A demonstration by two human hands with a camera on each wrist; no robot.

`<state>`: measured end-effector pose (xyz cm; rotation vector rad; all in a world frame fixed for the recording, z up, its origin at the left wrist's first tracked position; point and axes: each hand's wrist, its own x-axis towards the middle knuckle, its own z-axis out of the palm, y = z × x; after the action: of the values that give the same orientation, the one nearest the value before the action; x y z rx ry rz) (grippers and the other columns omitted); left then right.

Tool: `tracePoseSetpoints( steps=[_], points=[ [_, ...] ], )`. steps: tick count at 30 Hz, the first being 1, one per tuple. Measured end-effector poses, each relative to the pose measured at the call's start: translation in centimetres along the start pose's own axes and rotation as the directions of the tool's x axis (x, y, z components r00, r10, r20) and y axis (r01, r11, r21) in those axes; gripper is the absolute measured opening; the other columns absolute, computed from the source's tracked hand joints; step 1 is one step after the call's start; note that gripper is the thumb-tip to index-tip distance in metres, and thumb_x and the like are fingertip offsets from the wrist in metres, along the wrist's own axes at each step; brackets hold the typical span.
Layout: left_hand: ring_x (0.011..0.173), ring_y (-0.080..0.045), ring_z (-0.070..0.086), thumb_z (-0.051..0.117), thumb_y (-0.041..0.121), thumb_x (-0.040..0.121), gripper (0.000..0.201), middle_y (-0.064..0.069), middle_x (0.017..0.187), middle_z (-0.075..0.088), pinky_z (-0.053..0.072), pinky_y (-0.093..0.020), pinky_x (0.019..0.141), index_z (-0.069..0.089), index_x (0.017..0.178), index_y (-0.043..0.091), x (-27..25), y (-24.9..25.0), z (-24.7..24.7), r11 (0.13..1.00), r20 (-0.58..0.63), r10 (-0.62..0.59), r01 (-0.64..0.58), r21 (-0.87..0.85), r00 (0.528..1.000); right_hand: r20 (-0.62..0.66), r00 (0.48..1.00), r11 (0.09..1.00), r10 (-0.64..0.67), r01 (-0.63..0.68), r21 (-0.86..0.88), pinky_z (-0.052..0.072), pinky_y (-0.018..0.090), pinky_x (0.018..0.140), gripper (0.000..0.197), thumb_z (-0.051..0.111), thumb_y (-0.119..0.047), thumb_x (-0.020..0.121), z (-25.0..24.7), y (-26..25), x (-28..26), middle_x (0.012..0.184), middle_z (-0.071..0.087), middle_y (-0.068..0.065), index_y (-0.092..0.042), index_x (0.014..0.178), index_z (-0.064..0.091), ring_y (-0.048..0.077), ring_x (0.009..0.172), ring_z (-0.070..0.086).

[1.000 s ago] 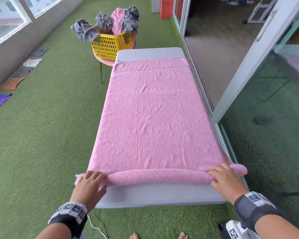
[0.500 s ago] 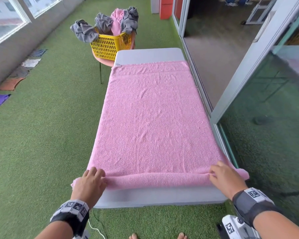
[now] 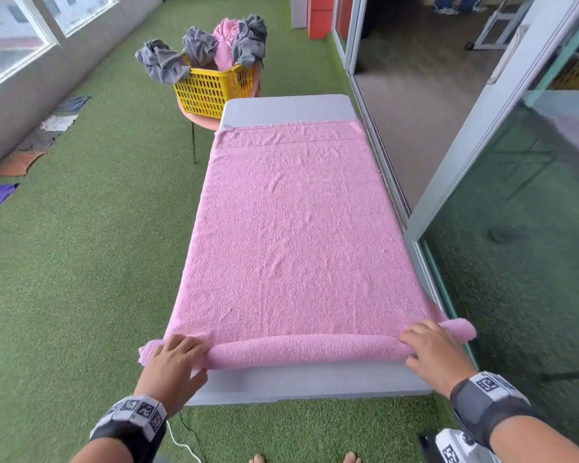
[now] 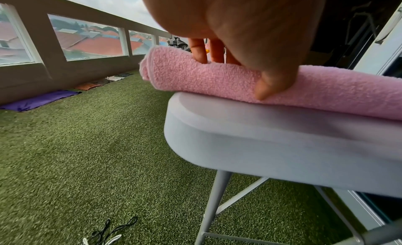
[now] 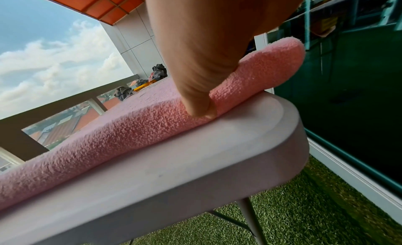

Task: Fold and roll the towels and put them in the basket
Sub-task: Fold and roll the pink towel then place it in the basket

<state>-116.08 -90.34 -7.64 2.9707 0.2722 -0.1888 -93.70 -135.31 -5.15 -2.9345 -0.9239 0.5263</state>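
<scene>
2 hands curl their fingers over the pink towel (image 3: 295, 235)'s rolled near edge: left hand (image 3: 173, 365) at left end, right hand (image 3: 437, 354) at right.

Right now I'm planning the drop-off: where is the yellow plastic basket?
In the head view, the yellow plastic basket sits beyond the grey table's far left corner, holding grey and pink towels.

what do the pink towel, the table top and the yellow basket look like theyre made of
Pink towel: terry cloth, looped nubbly matte pile. Table top: probably moulded plastic, smooth matte grey, rounded edges. Yellow basket: likely rigid plastic, slotted lattice walls.
</scene>
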Motion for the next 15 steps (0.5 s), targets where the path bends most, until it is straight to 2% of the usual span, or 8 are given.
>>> tracePoseSetpoints(
  steps=[1,2,4,5,7,9,13,15],
  points=[
    [0.099,-0.011,0.052,0.081,0.038,0.067,0.038,0.019,0.102,0.063,0.051,-0.034,0.079,0.071,0.103,0.032,0.0,0.0,-0.2,1.000,0.001,-0.005,0.005,0.002,1.000,0.019,1.000,1.000,0.004,-0.004,-0.004,0.039,0.027,0.098,0.012,0.056,-0.029,0.089,-0.2,-0.1,0.1,0.104,0.055,-0.020,-0.037,0.095,0.063,0.007,0.107,0.044],
    [0.096,-0.011,0.052,0.081,0.038,0.067,0.030,0.018,0.099,0.061,0.050,-0.033,0.077,0.071,0.095,0.034,-0.1,0.0,-0.3,1.000,-0.004,-0.001,0.001,0.007,1.000,0.044,0.999,1.000,0.011,-0.011,-0.001,0.039,0.026,0.093,0.011,0.054,-0.030,0.089,-0.5,-0.1,0.1,0.096,0.052,-0.019,-0.038,0.081,0.056,0.007,0.102,0.042],
    [0.090,-0.008,0.049,0.075,0.042,0.071,0.013,0.017,0.094,0.055,0.048,-0.031,0.074,0.067,0.081,0.038,-0.3,0.2,-0.5,1.000,-0.012,0.006,-0.006,0.029,1.000,0.077,0.997,1.000,0.026,-0.026,0.007,0.039,0.026,0.087,0.026,0.055,-0.032,0.088,-0.7,-0.2,0.2,0.087,0.046,-0.015,-0.033,0.065,0.044,0.007,0.094,0.041],
    [0.089,-0.006,0.046,0.066,0.045,0.076,0.007,0.017,0.093,0.052,0.046,-0.029,0.073,0.063,0.076,0.039,-0.3,0.2,-0.6,0.999,-0.006,0.004,-0.004,0.046,1.000,0.083,0.996,0.999,0.033,-0.034,0.017,0.039,0.025,0.084,0.028,0.055,-0.032,0.087,-0.9,-0.2,0.2,0.084,0.045,-0.014,-0.028,0.062,0.044,0.007,0.092,0.041],
    [0.088,-0.004,0.039,0.045,0.047,0.084,0.019,0.017,0.094,0.045,0.039,-0.027,0.074,0.053,0.071,0.037,-0.3,0.3,-0.6,0.997,0.038,-0.034,0.031,0.069,0.999,0.078,0.996,0.999,0.034,-0.037,0.040,0.038,0.026,0.079,0.031,0.055,-0.032,0.087,-1.0,-0.1,0.3,0.081,0.046,-0.011,-0.022,0.059,0.045,0.006,0.087,0.041],
    [0.090,-0.004,0.036,0.034,0.047,0.088,0.027,0.018,0.095,0.042,0.033,-0.027,0.076,0.049,0.070,0.033,0.0,0.2,-0.5,0.994,0.060,-0.068,0.063,0.086,0.996,0.082,0.996,0.997,0.038,-0.043,0.068,0.038,0.026,0.076,0.033,0.053,-0.031,0.089,-0.9,0.0,0.5,0.078,0.049,-0.009,-0.019,0.059,0.047,0.005,0.085,0.041],
    [0.090,-0.006,0.035,0.026,0.048,0.090,0.037,0.016,0.093,0.041,0.030,-0.029,0.078,0.049,0.071,0.028,1.1,0.7,-1.0,0.987,0.103,-0.127,0.116,0.110,0.986,0.045,0.997,0.993,0.058,-0.062,0.097,0.043,0.028,0.080,0.030,0.052,-0.032,0.094,-1.0,0.2,1.1,0.077,0.057,-0.009,-0.021,0.067,0.060,0.003,0.085,0.044],
    [0.091,-0.008,0.038,0.033,0.050,0.091,0.032,0.014,0.094,0.043,0.035,-0.029,0.081,0.053,0.079,0.029,1.6,0.9,-1.5,0.983,0.099,-0.154,0.142,0.120,0.983,-0.009,0.998,0.993,0.055,-0.054,0.109,0.046,0.028,0.085,0.019,0.055,-0.031,0.095,-1.1,0.2,1.4,0.087,0.058,-0.013,-0.028,0.081,0.068,0.004,0.090,0.049]
  ],
)
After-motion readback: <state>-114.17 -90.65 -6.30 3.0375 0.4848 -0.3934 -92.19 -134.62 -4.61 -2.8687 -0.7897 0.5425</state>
